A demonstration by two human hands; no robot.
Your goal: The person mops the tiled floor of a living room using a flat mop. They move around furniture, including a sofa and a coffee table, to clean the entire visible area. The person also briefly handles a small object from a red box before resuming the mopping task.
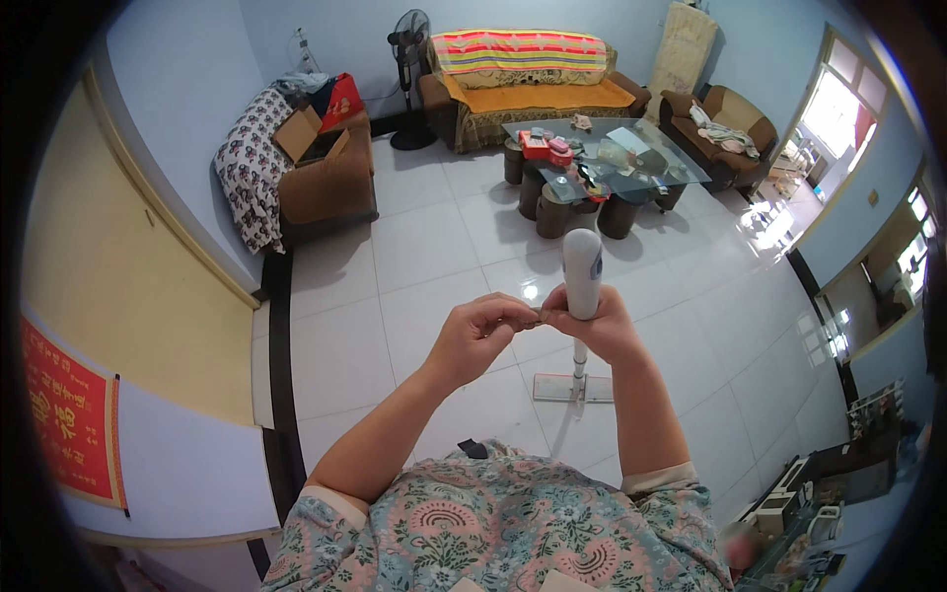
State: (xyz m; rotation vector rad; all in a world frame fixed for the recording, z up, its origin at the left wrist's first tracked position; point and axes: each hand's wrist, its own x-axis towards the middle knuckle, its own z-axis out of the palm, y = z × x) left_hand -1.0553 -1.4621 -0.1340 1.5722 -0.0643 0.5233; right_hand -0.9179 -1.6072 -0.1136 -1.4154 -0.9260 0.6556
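A flat mop stands upright in front of me, its thick white handle (582,276) rising between the thumb and fingers of my right hand (610,328). Below, the mop's flat rectangular head (554,388) rests on the floor. My left hand (480,335) is closed in a pinch, its fingertips meeting the thumb tip of my right hand just left of the handle. Something small and dark may sit between these fingertips, too small to name. The right fingers are partly hidden behind the handle.
White floor tiles (434,286) surround the mop. Farther off, a glass coffee table (681,168) holds several items. A sofa (538,99), a standing fan (409,89) and armchairs (330,192) line the room. A cluttered cabinet (789,503) stands at lower right, a door (138,227) at left.
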